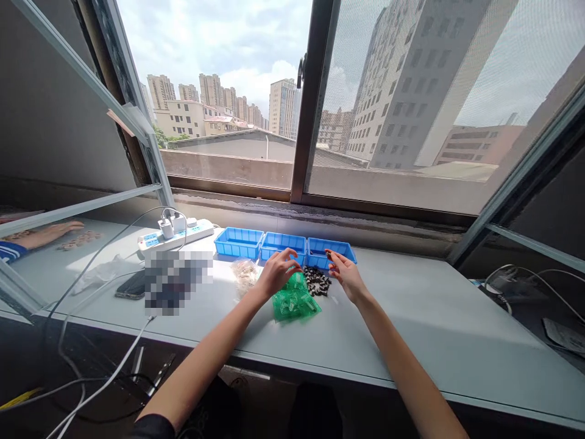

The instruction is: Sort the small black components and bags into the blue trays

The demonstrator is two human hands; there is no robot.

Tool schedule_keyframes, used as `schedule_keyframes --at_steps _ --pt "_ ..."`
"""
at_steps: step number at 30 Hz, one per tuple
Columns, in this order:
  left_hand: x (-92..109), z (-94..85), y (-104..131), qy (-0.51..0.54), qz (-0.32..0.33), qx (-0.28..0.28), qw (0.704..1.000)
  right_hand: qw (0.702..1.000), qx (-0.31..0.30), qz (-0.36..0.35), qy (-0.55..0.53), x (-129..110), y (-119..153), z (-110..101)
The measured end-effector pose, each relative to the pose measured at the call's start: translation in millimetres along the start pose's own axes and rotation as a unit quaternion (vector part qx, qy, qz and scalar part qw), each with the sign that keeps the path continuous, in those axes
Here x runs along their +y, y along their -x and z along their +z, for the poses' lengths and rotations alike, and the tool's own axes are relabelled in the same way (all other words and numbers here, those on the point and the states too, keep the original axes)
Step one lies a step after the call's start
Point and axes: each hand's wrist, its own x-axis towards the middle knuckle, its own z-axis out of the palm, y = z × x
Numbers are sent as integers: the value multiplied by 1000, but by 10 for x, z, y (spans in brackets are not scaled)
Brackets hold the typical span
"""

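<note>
Clear bag of pale pieces [245,274] is lying beside my left hand [277,272]; I'm risking bumping it, maybe spilling it if unsealed. Left hand is hovering near green packets [296,306], fingers loosely curling, apparently pinching nothing; low sweep could be scattering black pieces [319,282]. Right hand [346,275] is pinching small dark piece [328,254] by right blue bin [316,261]; slight fingertip grip could be slipping, dropping it.

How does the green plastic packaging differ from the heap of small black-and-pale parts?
The green plastic packaging is one colour; the heap of small black-and-pale parts is mottled. The packaging looks translucent, the heap opaque. The packaging covers more of the pale tabletop than the heap. Both lie before the blue plastic bins.
</note>
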Motion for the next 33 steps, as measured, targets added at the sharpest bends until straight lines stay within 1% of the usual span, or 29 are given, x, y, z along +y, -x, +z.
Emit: schedule_keyframes --at_steps 3,11,15,20,23,28,30,33 --pt "-13 18 3 -7 1 -4 1000 999 44 -29 14 -12 -34 -49" --pt "-3 -17 -11 9 6 -9 1000 987 109 -78 87 -4 -95 -148" --pt "-5 -24 -7 10 2 -18 1000 979 128 -94 127 26 -114 -177" --pt "-16 11 13 -2 -10 -26 1000 966 128 -120 189 41 -104 -182" --pt "-5 15 22 5 -2 -28 1000 957 128 -131 224 50 -103 -194" --pt "44 -16 19 26 0 -31 999 951 133 -133 243 64 -97 -199" --pt "57 -22 15 25 -1 -33 999 956 119 -132 235 60 -92 -189" --pt "60 -24 10 22 -3 -40 999 954 64 -147 254 41 -89 -173"
